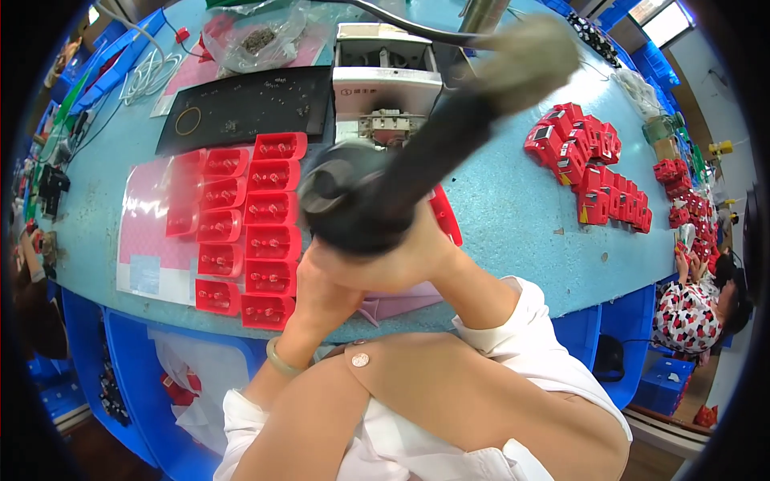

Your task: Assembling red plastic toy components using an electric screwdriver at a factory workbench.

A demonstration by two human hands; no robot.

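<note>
My left hand [322, 286] and my right hand [413, 252] meet in front of my chest, over the near part of the table. Both look curled inward, one against the other. A thick black cylindrical tool [425, 152], blurred and close to view, slants across them and hides the fingers; it resembles a powered driver. What the hands hold cannot be made out. Just beyond my right hand shows the edge of a red plastic piece [446, 215]. To the left of my hands stand rows of red plastic shells [270, 243], with clear posts inside.
A white bench machine [377, 88] stands behind the tool, beside a black mat [241, 108]. Red assembled pieces [589, 160] lie in groups on the right. A clear bag [261, 40] is at the back. Blue bins [132, 377] line the near edge. A co-worker [694, 313] sits far right.
</note>
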